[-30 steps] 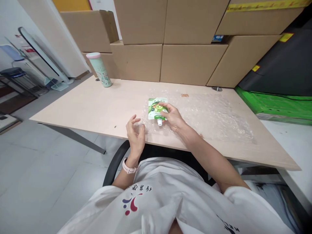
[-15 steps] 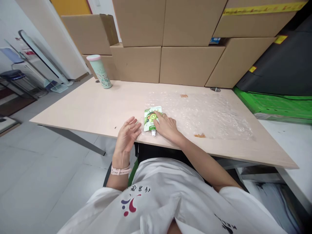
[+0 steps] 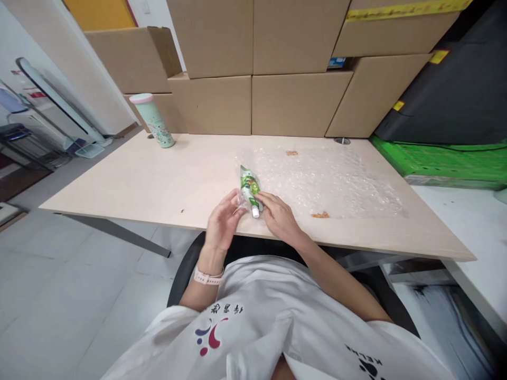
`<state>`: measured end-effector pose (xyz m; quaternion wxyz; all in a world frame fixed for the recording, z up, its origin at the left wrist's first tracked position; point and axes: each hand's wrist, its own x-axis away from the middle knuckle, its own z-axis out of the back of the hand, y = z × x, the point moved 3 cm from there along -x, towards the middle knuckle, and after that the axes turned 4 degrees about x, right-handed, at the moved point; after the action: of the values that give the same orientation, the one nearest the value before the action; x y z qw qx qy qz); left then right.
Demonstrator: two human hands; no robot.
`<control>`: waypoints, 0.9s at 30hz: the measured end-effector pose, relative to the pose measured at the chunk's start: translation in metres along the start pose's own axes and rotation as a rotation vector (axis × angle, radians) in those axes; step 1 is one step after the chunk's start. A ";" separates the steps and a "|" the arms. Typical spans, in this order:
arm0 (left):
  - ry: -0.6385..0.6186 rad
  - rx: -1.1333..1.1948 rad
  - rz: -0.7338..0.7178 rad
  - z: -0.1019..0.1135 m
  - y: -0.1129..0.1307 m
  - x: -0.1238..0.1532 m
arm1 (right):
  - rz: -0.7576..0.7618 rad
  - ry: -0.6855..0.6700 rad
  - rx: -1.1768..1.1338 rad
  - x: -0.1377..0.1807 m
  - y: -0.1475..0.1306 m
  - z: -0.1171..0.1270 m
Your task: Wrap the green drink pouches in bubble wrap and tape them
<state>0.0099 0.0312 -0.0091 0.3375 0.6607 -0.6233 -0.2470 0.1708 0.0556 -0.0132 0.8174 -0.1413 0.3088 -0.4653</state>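
head view: the person's left hand (image 3: 224, 219) is partly curled, thumb and fingers nearly together on the loose edge of the bubble wrap (image 3: 317, 177). the right hand (image 3: 279, 217) has its fingers held close together and slightly bent, the tips at the right side of the green and white pouch (image 3: 249, 186); whether they grip it cannot be told. the pouch is between the two hands, near the left end of the wrap, its white cap (image 3: 255, 211) toward the person. the wrap spreads rightward over the desk (image 3: 130, 179), with one orange strip (image 3: 292, 153) by its far edge and another by its near edge. a pink band (image 3: 208, 277) circles the left wrist. farther off, a mint tumbler (image 3: 157, 124) stands at the far left, before stacked cardboard boxes (image 3: 214, 105); a green crate (image 3: 451, 166) sits beyond the right side.
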 end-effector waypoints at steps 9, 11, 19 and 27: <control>-0.437 -1.134 -0.617 -0.059 -0.067 -0.010 | -0.046 -0.054 0.100 0.035 0.023 0.030; -0.466 -1.240 -0.611 -0.059 -0.072 -0.012 | -0.027 -0.074 0.146 0.046 0.027 0.039; -0.513 -1.272 -0.603 -0.061 -0.075 -0.013 | -0.153 0.196 0.148 0.060 0.031 0.082; -0.258 -0.951 -0.502 -0.053 -0.062 -0.004 | -0.083 0.007 -0.051 0.048 0.049 0.043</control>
<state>0.0901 0.0419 -0.0222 0.4503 0.5281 -0.3027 -0.6532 0.2485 0.0385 -0.0233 0.7925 -0.1734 0.3173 -0.4911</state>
